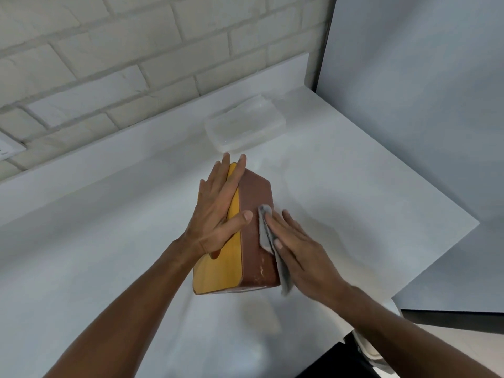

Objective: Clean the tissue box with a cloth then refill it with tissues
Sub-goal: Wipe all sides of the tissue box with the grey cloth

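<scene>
The box (pixel 249 266) is seen at the centre of the frame, stood on edge on the white counter (pixel 109 241), with its yellow face turned to the left and its brown side turned up and to the right. The left hand (pixel 218 211) is laid flat on the yellow face, near the far end. Its fingers are held straight and close together, pointing away from the camera, and the thumb is spread across the edge onto the brown side. Nothing is gripped by it.

The right hand (pixel 300 249) is brought in from the lower right. Its fingers are kept straight, and a grey cloth (pixel 266 233) is pressed by them flat against the brown side. The cloth is draped down under the palm.

A clear-wrapped tissue pack (pixel 244 122) is seen lying on the counter beyond the box, near the tiled wall, apart from both hands.
</scene>
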{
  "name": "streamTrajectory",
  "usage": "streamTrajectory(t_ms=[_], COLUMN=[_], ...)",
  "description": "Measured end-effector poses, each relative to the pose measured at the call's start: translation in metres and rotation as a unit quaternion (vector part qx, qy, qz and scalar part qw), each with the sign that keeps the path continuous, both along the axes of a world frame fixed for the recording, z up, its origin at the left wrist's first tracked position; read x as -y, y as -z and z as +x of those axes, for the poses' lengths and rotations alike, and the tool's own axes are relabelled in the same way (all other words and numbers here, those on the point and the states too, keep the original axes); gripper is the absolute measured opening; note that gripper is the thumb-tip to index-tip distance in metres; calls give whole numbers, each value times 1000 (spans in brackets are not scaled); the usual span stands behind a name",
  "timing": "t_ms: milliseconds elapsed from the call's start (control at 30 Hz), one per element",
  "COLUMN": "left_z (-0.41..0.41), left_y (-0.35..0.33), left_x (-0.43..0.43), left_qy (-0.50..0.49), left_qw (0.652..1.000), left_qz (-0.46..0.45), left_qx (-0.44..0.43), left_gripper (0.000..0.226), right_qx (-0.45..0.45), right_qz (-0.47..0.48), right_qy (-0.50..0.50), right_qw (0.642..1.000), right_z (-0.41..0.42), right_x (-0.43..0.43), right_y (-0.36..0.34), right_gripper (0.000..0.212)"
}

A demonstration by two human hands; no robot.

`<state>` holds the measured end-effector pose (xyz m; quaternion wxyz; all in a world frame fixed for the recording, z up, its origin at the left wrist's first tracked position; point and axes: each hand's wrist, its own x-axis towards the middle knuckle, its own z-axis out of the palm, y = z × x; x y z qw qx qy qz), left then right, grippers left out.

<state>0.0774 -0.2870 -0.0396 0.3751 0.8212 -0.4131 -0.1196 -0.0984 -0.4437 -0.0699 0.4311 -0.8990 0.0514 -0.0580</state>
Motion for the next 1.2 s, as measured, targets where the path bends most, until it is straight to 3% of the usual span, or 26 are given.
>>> streamTrajectory(t_ms=[200,300,467,667,867,1000,1200], left_z=[10,9,14,14,15,19,16], left_y=[-4,-6,-3,-3,0,3,1], left_x=[5,10,8,9,10,8,9], left_qy=[-5,-7,-24,-19,-32,-40,-88], left_qw=[1000,1000,1000,1000,999,999,994], left_qz=[11,23,2,2,-4,-21,-26], left_qx=[6,13,20,12,13,16,-62], left_gripper=[91,91,83,80,69,65,92], right_qx=[32,29,12,-32,-10,7,-32], right_qz=[39,9,29,-38,30,-1,-19], right_qy=[1,-41,-7,-76,-14,-19,-46], right_qw=[999,999,999,996,999,1000,998], right_z=[0,-9,18,-26,28,22,-20], right_x=[-13,-14,-18,-27,-19,-26,-30], right_y=[-3,-2,-17,-21,-29,-31,-22], right_gripper=[51,66,78,88,82,83,81])
